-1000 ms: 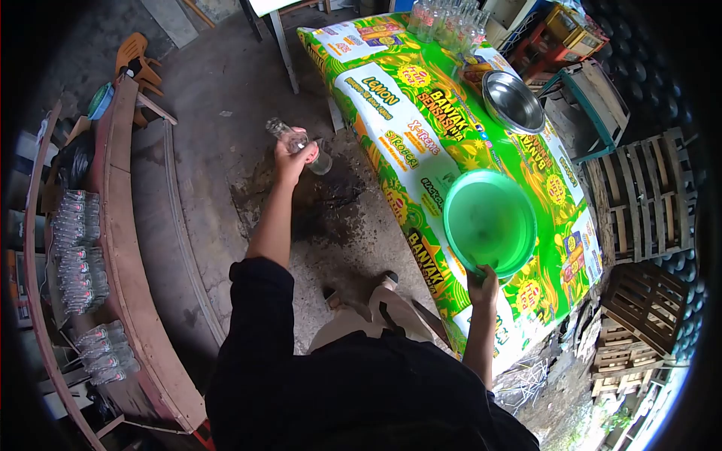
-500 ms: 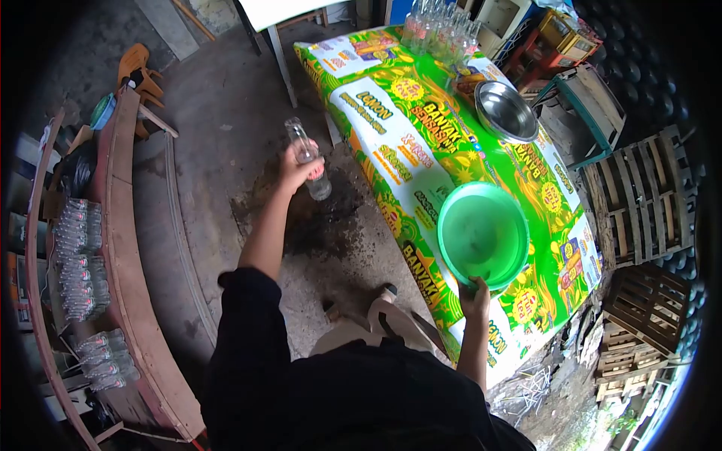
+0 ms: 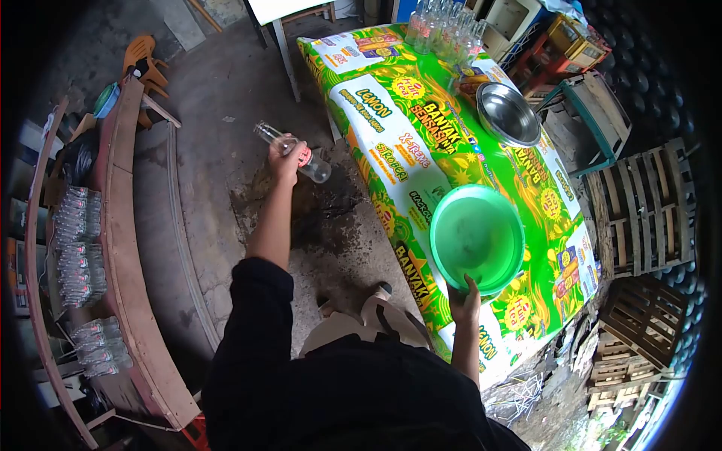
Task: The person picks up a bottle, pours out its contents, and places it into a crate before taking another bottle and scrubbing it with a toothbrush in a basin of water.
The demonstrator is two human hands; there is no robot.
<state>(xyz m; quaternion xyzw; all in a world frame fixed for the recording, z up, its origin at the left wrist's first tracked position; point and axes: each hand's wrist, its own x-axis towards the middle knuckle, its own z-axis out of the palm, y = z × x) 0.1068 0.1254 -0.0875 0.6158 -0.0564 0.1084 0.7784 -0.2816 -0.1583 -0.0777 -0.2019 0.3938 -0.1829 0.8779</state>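
Note:
My left hand (image 3: 287,160) is wrapped around a clear glass bottle (image 3: 320,171) and holds it out over the floor, left of the table. The bottle is tilted well over, its neck pointing up and left; a red-and-white label shows by my fingers. With its thumb over the near rim, my right hand (image 3: 465,299) grips a green plastic basin (image 3: 519,242) on the table. The basin appears to hold some water. Beyond it sits a steel bowl (image 3: 510,114). Several clear bottles (image 3: 445,31) stand at the table's far end.
A bright printed cover lies over the table (image 3: 429,161). Rows of glass bottles (image 3: 77,248) fill a shelf behind the wooden counter (image 3: 128,286) on the left. Wooden pallets (image 3: 648,210) lean at the right. An orange chair (image 3: 150,64) is at the back left; the floor (image 3: 301,233) below the bottle is wet.
My left hand has moved slightly left and tipped the bottle closer to level. The basin, with my right hand on it, has shifted slightly toward the table's left edge.

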